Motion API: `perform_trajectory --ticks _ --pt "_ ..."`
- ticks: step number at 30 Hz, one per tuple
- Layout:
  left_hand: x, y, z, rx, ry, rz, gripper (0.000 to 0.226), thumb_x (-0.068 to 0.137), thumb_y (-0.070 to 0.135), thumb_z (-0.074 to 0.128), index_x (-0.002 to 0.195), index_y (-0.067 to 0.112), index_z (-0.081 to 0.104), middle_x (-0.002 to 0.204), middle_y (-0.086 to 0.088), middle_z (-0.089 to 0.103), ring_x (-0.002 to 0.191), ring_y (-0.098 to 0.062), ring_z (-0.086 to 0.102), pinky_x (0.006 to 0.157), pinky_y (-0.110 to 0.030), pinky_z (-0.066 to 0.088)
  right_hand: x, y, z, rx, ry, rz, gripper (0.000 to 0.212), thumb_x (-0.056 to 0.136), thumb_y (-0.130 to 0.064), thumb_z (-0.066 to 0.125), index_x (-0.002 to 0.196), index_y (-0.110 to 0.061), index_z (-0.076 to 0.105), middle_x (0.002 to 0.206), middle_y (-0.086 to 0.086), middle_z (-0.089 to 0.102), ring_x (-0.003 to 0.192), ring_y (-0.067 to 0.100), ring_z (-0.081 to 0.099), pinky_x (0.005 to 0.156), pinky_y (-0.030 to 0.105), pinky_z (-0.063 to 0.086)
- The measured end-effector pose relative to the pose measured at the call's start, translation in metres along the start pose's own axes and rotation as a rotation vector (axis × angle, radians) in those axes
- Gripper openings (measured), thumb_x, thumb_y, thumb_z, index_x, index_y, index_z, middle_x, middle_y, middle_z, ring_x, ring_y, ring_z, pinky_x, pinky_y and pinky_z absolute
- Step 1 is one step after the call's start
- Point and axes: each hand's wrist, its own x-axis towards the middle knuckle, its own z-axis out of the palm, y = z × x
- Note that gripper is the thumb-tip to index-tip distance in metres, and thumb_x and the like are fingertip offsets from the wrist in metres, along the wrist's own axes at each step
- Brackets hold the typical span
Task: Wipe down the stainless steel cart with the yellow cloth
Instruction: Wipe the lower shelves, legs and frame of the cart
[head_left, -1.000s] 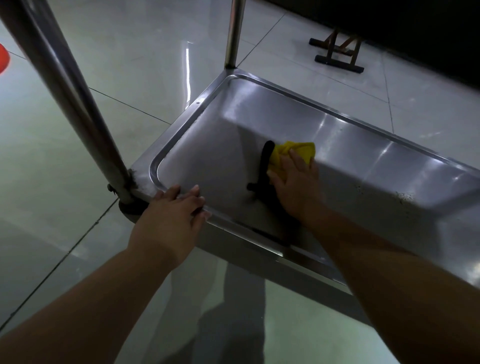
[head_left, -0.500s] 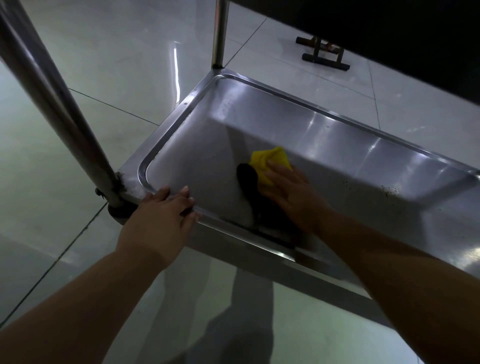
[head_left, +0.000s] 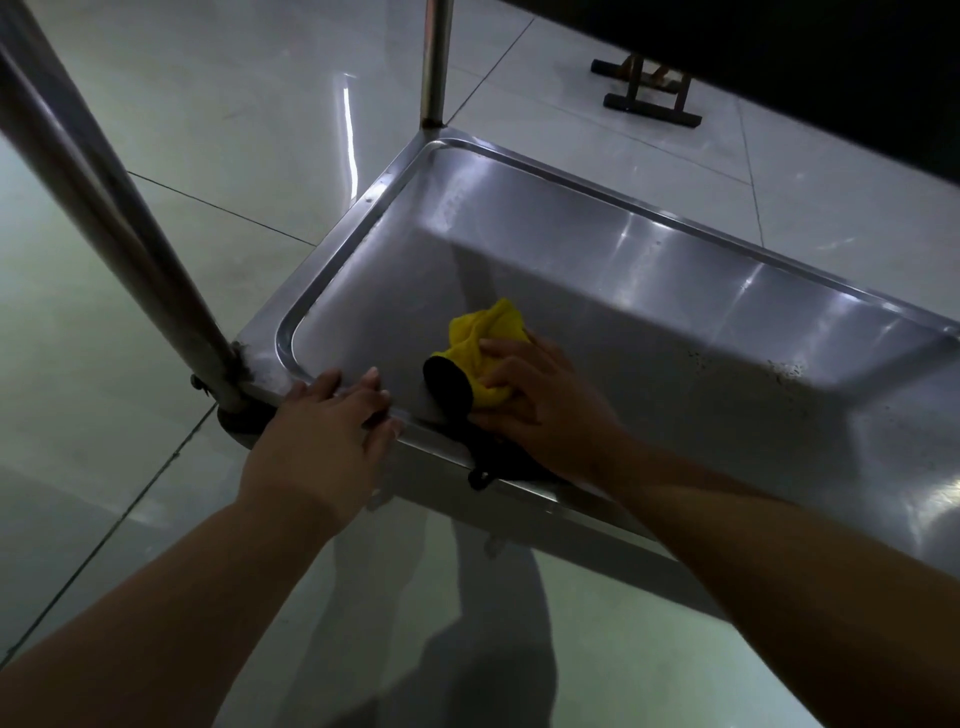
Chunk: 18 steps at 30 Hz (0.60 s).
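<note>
Below, pale glossy floor tiles with thin dark seams, filling the left and lower view. Across the middle and right, the bottom shelf of a stainless steel cart, a shallow tray with raised rim, dark specks near its right end. At the near left corner, a thick steel post slanting upward; at the far corner, a second upright post. Beyond the shelf, a dark wooden stand on the tiles. Left hand laid flat on the near rim beside the thick post, fingers straight, gripping nothing. Right hand inside the tray, fingers curled over a bunched yellow cloth, pressing it onto the shelf floor near the front edge.
</note>
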Motion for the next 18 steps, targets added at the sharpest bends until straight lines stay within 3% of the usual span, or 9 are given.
perform_trajectory --ticks 3,6,10,13,16,18 --pt "0.001 -0.002 0.001 -0.004 -0.009 -0.001 0.042 0.095 0.033 0.049 0.135 0.019 0.05 0.145 0.0 0.042 0.139 -0.02 0.024 0.111 -0.034 0.021 0.006 0.023 -0.009 -0.034 -0.077 0.06 0.044 0.079 -0.055 0.051 0.107 -0.022 0.058 0.142 0.003 0.048 0.136 0.033 0.034 0.108 0.039 0.026" --pt "0.001 -0.001 0.002 -0.003 -0.042 -0.016 0.05 0.092 0.046 0.047 0.136 0.023 0.047 0.147 0.007 0.039 0.141 -0.016 0.019 0.113 -0.033 0.016 0.014 0.045 -0.019 -0.075 0.083 0.293 0.055 0.079 -0.05 0.058 0.116 -0.01 0.058 0.143 0.007 0.046 0.134 0.038 0.033 0.109 0.038 0.023" --pt "0.0 -0.002 0.005 0.023 -0.054 -0.022 0.058 0.086 0.053 0.052 0.135 0.022 0.049 0.145 0.006 0.042 0.14 -0.019 0.02 0.113 -0.035 0.018 0.017 0.049 -0.021 -0.148 0.086 0.494 0.059 0.088 -0.039 0.062 0.14 -0.024 0.039 0.158 0.001 0.017 0.143 0.031 0.014 0.115 0.041 0.018" --pt "0.0 0.0 0.004 0.038 -0.068 -0.009 0.057 0.087 0.052 0.051 0.135 0.021 0.049 0.145 0.004 0.041 0.14 -0.022 0.019 0.112 -0.037 0.018 0.013 0.038 -0.02 -0.175 0.015 0.502 0.063 0.09 -0.043 0.057 0.146 -0.032 0.031 0.16 -0.003 0.004 0.145 0.028 0.006 0.116 0.044 0.018" --pt "0.0 0.006 0.004 0.06 -0.078 -0.008 0.052 0.09 0.047 0.051 0.133 0.018 0.051 0.147 -0.002 0.039 0.139 -0.027 0.021 0.111 -0.039 0.02 -0.007 0.023 -0.017 -0.141 -0.009 0.378 0.059 0.088 -0.045 0.06 0.142 -0.026 0.043 0.159 -0.004 0.016 0.145 0.029 0.01 0.116 0.042 0.016" --pt "0.001 0.003 0.004 0.077 -0.077 0.011 0.046 0.091 0.048 0.05 0.124 0.017 0.06 0.141 -0.008 0.047 0.133 -0.035 0.03 0.107 -0.046 0.028 -0.021 0.014 -0.013 -0.089 -0.011 0.269 0.06 0.083 -0.05 0.06 0.136 -0.023 0.051 0.156 -0.005 0.025 0.144 0.03 0.016 0.116 0.044 0.021"
